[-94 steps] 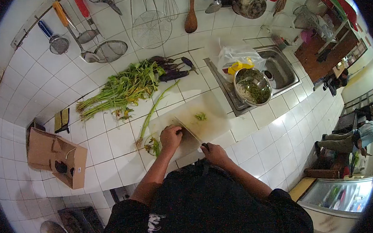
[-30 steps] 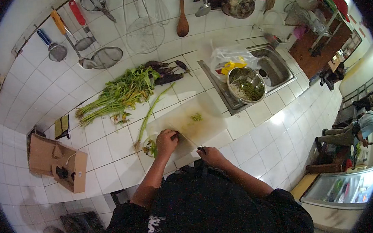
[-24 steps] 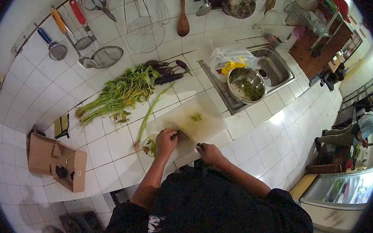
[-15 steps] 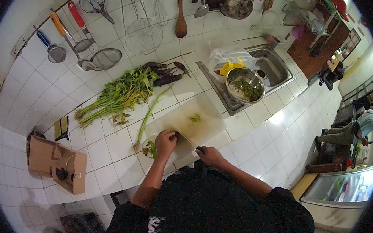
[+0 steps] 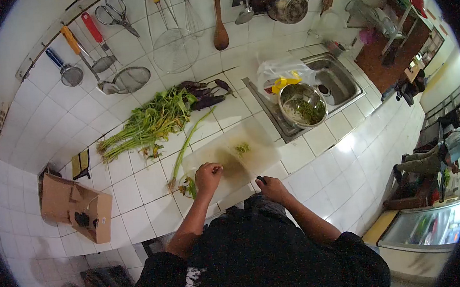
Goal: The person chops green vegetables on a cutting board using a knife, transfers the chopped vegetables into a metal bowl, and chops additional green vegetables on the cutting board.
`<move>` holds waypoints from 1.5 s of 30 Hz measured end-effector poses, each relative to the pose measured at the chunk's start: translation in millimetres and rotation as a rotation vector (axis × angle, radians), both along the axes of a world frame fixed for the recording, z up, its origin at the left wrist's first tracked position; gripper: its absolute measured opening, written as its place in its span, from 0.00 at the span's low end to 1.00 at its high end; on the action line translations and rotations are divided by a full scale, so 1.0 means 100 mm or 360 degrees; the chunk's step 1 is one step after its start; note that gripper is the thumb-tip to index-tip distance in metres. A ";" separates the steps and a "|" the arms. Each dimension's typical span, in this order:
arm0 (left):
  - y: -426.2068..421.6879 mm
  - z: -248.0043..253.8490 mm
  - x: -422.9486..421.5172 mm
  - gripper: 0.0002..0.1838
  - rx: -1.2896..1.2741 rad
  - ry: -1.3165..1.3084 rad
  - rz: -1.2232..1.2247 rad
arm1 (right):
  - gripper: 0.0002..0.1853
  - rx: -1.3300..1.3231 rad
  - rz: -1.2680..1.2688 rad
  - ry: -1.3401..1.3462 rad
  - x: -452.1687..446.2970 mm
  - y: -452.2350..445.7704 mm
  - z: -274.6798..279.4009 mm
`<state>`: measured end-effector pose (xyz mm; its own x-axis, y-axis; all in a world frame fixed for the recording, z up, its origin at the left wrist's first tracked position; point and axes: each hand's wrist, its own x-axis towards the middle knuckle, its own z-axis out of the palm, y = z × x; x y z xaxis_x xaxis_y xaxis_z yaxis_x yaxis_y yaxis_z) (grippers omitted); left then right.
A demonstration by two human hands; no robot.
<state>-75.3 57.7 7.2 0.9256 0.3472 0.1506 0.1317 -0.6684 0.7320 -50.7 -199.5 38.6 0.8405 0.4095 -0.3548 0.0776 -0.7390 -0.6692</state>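
My right hand (image 5: 273, 188) grips the dark handle of a kitchen knife (image 5: 262, 180), its blade blurred over the white cutting board (image 5: 261, 133). On the board's left part, my left hand (image 5: 209, 179) is closed with its fingertips pinched; what they hold, if anything, is too small to make out. A small heap of chopped greens (image 5: 242, 148) lies on the board beyond the blade. Left of the board rests a long green stalk (image 5: 186, 146). Leafy scraps (image 5: 189, 188) lie beside my left wrist.
A leafy bunch (image 5: 148, 125) and several dark purple eggplants (image 5: 205, 95) lie by the wall. A steel bowl (image 5: 290, 107) with chopped greens stands beside the sink (image 5: 343, 79), near a plastic bag (image 5: 283, 71). A cardboard box (image 5: 102, 216) sits left; another person (image 5: 435, 158) is far right.
My right hand has moved the knife a little to the right, away from my left hand. My left hand has shifted slightly right, its fingertips now pinched. The view has tilted slightly.
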 end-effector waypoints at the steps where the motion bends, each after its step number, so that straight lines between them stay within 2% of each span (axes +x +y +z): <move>1: 0.00 -0.02 0.03 0.06 0.0123 -0.0032 -0.0019 | 0.27 0.0002 -0.0006 0.0005 -0.03 0.00 -0.03; 5: -0.05 -0.12 0.17 0.07 0.0433 -0.0092 0.0046 | 0.27 0.0004 0.0018 0.0135 -0.10 0.01 -0.18; 8: -0.08 -0.23 0.24 0.08 0.0469 -0.0033 0.0120 | 0.27 0.0034 0.0039 0.0116 -0.15 0.02 -0.23; 16: -0.11 -0.25 0.24 0.09 0.0371 0.0099 0.0215 | 0.26 -0.0068 0.0063 0.0073 -0.14 0.08 -0.13; 18: -0.11 -0.26 0.25 0.09 0.0394 0.0077 0.0235 | 0.30 -0.0080 0.0072 0.0118 -0.13 0.09 -0.07; 22: -0.12 -0.23 0.23 0.09 0.0382 0.0108 0.0248 | 0.30 -0.0080 0.0092 0.0094 -0.11 0.11 -0.04; 24: -0.11 -0.20 0.24 0.09 0.0382 0.0115 0.0243 | 0.27 -0.0028 0.0049 0.0057 -0.10 0.14 -0.03; 32: -0.05 -0.21 0.30 0.11 0.0250 0.0432 0.0251 | 0.27 -0.0021 0.0089 0.0042 -0.02 0.20 -0.01; 36: -0.03 -0.19 0.30 0.11 0.0187 0.0395 0.0245 | 0.27 -0.0026 0.0114 0.0005 0.04 0.20 -0.11; 38: -0.02 -0.10 0.28 0.11 -0.0009 0.0405 0.0247 | 0.27 -0.0014 0.0102 0.0039 0.00 0.17 -0.13; 41: -0.03 -0.09 0.26 0.10 0.0140 0.0282 0.0220 | 0.27 -0.0048 0.0122 0.0105 -0.02 0.14 -0.09; 45: -0.04 -0.17 0.24 0.10 0.0147 0.0288 0.0259 | 0.27 -0.0075 0.0181 0.0065 -0.02 0.15 -0.10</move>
<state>-50.8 53.8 -9.7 0.8735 0.4861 0.0255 0.3661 -0.6907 0.6236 -52.6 -184.3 28.3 0.7742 0.4832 -0.4088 0.1360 -0.7578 -0.6381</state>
